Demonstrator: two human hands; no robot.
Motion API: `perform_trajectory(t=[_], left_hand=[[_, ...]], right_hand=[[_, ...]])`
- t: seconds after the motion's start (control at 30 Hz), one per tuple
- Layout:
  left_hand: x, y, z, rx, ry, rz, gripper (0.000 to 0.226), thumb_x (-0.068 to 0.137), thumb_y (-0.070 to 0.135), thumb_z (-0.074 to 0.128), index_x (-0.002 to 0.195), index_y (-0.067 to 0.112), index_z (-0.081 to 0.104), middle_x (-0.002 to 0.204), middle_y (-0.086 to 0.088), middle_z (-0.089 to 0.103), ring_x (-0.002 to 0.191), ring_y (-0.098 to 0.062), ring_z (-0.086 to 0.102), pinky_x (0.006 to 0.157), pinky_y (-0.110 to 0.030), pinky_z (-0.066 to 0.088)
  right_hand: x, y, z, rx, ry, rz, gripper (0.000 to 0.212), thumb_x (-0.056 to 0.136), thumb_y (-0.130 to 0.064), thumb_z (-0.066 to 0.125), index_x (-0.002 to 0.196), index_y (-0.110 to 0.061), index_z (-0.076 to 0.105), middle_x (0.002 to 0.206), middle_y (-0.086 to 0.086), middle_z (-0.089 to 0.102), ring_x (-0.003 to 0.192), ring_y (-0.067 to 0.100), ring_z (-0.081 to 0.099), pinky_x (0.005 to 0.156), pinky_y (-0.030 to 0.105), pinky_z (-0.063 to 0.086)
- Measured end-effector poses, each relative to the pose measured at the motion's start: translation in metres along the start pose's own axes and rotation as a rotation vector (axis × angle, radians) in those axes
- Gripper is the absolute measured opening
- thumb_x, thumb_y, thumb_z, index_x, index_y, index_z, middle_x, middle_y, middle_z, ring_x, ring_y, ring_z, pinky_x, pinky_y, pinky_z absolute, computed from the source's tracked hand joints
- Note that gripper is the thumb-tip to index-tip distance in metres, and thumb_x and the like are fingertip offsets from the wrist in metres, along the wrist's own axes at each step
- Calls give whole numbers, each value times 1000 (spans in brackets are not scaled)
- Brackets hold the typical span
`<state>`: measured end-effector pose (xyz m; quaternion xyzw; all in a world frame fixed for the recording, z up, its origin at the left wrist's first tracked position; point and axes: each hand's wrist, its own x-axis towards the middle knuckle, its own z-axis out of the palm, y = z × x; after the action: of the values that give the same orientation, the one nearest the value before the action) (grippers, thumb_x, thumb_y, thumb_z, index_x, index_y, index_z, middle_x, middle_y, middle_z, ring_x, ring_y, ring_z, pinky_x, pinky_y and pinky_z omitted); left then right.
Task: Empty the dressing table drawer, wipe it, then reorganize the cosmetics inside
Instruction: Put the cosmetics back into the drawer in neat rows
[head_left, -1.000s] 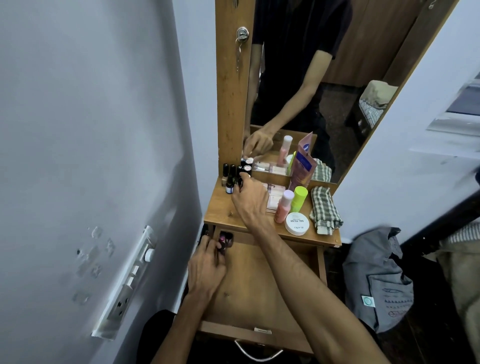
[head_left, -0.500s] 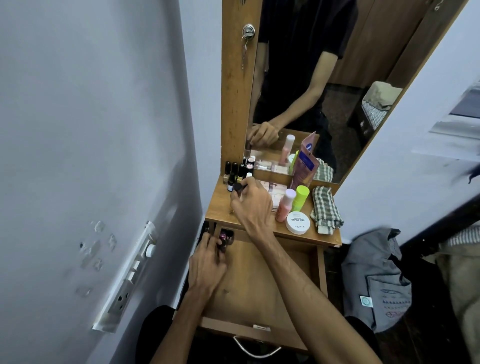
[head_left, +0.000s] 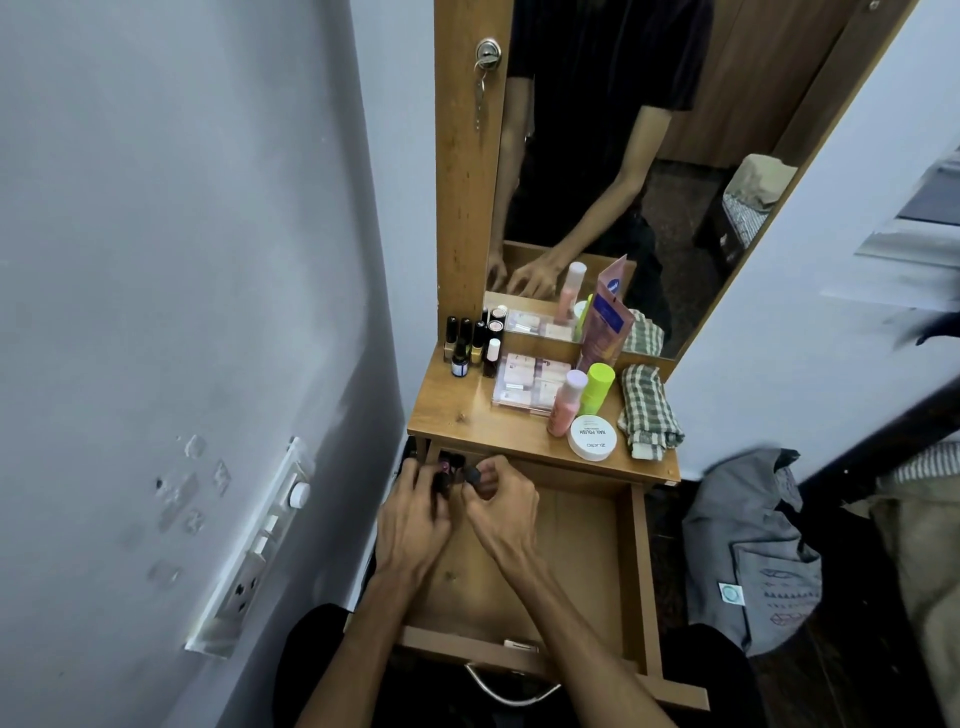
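The wooden drawer (head_left: 634, 571) is pulled out below the dressing table top (head_left: 467, 415). At its back left corner stand a few small dark nail polish bottles (head_left: 448, 461). My left hand (head_left: 410, 525) grips bottles there. My right hand (head_left: 501, 506) pinches a dark-capped bottle (head_left: 472, 475) just beside them. On the table top stand several nail polish bottles (head_left: 467, 345), a clear palette case (head_left: 530, 387), a pink bottle (head_left: 566, 402), a green bottle (head_left: 597, 387), a purple tube (head_left: 605, 325), a white round tin (head_left: 592, 439) and a checked cloth (head_left: 649, 413).
A mirror (head_left: 623, 156) rises behind the table top, with a key in the lock (head_left: 485, 52) on its wooden frame. A switchboard (head_left: 254, 545) sits on the left wall. A grey bag (head_left: 753, 556) lies on the floor to the right.
My right hand came down from the bottles on the table top into the drawer's back left corner with a dark-capped bottle. My left hand stayed at that corner.
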<state>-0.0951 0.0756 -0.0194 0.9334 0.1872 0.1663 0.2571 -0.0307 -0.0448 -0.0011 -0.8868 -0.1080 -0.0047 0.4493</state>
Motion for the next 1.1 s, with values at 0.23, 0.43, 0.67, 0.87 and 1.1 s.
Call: perform_trajectory(t=[0.23, 0.43, 0.67, 0.87, 1.1], left_hand=[[1, -1, 0, 3, -3, 15, 36, 81, 14, 65, 116, 18, 59, 110, -4, 49, 82, -21, 59, 62, -32, 53], [2, -3, 4, -2, -6, 13, 35, 80, 14, 67, 114, 16, 59, 111, -4, 50, 81, -19, 59, 63, -30, 53], [1, -2, 3, -5, -2, -1, 32, 81, 13, 67, 111, 14, 59, 109, -3, 51, 80, -18, 59, 60, -27, 49], [1, -4, 5, 3, -23, -9, 30, 84, 14, 66, 111, 13, 56, 109, -5, 51, 80, -18, 57, 60, -25, 47], [0, -1, 2, -33, 14, 2, 28, 82, 12, 63, 108, 16, 53, 105, 0, 49, 78, -17, 56, 58, -34, 52]], right_hand=[[7, 12, 21, 69, -76, 95, 20, 75, -17, 76, 94, -21, 73, 77, -11, 71, 67, -9, 63, 69, 9, 50], [4, 14, 26, 116, -102, 122, 25, 75, -6, 74, 98, -16, 74, 78, -9, 71, 72, -2, 66, 71, 11, 53], [-1, 10, 21, 100, -55, 68, 31, 71, -9, 68, 99, -22, 70, 71, -13, 70, 70, 2, 69, 74, 23, 60], [11, -36, -9, 138, 194, -151, 9, 83, -16, 71, 91, -21, 73, 75, -12, 72, 67, -1, 67, 67, 17, 56], [79, -106, -40, 102, 288, -45, 30, 95, -23, 65, 123, -13, 61, 82, -7, 63, 76, 13, 63, 71, 27, 50]])
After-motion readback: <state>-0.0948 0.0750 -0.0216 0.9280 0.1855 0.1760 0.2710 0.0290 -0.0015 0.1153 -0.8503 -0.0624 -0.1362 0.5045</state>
